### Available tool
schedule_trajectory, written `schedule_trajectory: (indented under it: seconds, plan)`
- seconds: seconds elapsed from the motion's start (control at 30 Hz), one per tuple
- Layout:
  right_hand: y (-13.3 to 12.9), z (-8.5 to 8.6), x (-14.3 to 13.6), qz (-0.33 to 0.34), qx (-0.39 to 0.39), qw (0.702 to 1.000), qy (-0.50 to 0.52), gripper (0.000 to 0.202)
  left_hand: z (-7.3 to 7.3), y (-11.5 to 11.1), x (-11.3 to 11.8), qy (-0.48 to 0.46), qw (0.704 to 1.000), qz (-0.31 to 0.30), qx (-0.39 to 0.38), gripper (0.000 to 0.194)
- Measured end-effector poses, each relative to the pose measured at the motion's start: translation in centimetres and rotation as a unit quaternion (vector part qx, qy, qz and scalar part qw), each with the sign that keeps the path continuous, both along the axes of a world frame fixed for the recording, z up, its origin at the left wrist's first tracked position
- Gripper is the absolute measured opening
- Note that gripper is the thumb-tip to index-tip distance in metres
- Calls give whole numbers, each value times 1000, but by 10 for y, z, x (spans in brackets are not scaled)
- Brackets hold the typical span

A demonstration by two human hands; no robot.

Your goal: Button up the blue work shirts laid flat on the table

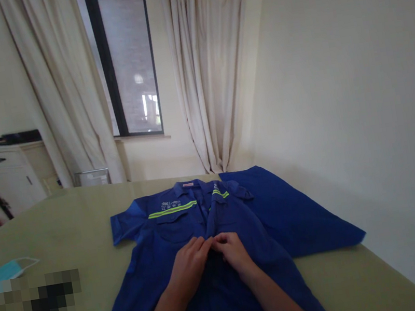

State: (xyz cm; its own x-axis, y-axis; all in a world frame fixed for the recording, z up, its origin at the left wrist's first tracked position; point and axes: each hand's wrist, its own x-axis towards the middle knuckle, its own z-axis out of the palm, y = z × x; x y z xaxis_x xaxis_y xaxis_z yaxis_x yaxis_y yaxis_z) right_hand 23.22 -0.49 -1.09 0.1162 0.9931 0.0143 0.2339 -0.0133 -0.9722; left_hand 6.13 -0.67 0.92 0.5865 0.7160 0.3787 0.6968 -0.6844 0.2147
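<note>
A blue short-sleeved work shirt [179,228] with yellow-green reflective stripes lies spread on the table, its collar towards the window. At the middle of its front placket, my left hand [194,257] pinches the fabric edge. Close against it, my right hand [232,251] is also closed on the placket, fingertips nearly touching those of the left. Whether a button sits between the fingers is hidden. Above the hands the shirt front is parted towards the collar.
Folded blue cloth [295,210] lies under the shirt's right side, near the white wall [360,100]. To the left on the table [66,235] are a light-blue face mask [3,274] and a blurred-out patch. Curtains [212,60] and a window stand behind; a white cabinet [14,175] is far left.
</note>
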Motion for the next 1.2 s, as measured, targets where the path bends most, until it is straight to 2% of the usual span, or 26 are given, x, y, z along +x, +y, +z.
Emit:
schedule_trajectory:
  seconds: [0.13, 0.23, 0.33, 0.37, 0.47, 0.6, 0.7, 0.77, 0.87, 0.93, 1.1, 1.2]
  plan:
    - [1, 5, 6, 19, -12, 1000, 0, 36, -5, 4, -2, -25, 1000, 18, 3, 32]
    - [-4, 7, 5, 10, 40, 999, -23, 33, -6, 8, -4, -59, 995, 74, -32, 31]
    - [-13, 6, 2, -58, 145, 980, -125, 27, -6, 15, -11, -74, 987, 132, -52, 44]
    - [-17, 5, 0, -83, 158, 968, -176, 28, -7, 17, -16, -73, 985, 147, -48, 45]
    - [-36, 1, -5, -89, 122, 934, -324, 42, -11, 22, -30, -45, 981, 187, -26, 43]
    - [-71, 2, -11, -12, 109, 898, -426, 52, -20, 14, -45, 48, 984, 165, -40, 51]
    - [-87, 18, -16, -1, 89, 870, -486, 41, -23, -4, -50, 85, 986, 130, -63, 55]
    - [-86, 33, -21, -7, 66, 857, -511, 40, -23, -18, -52, 91, 987, 113, -62, 56]
    - [-69, 51, -29, -39, 66, 865, -495, 43, -21, -35, -52, 93, 988, 108, -59, 58]
    - [-52, 54, -35, -56, 66, 877, -473, 45, -18, -42, -51, 96, 987, 110, -62, 58]
    - [-23, 33, -38, -61, 33, 889, -453, 36, -5, -41, -51, 99, 983, 141, -67, 50]
    - [-18, 21, -29, -67, 49, 914, -398, 37, 7, -28, -44, 94, 981, 167, -39, 41]
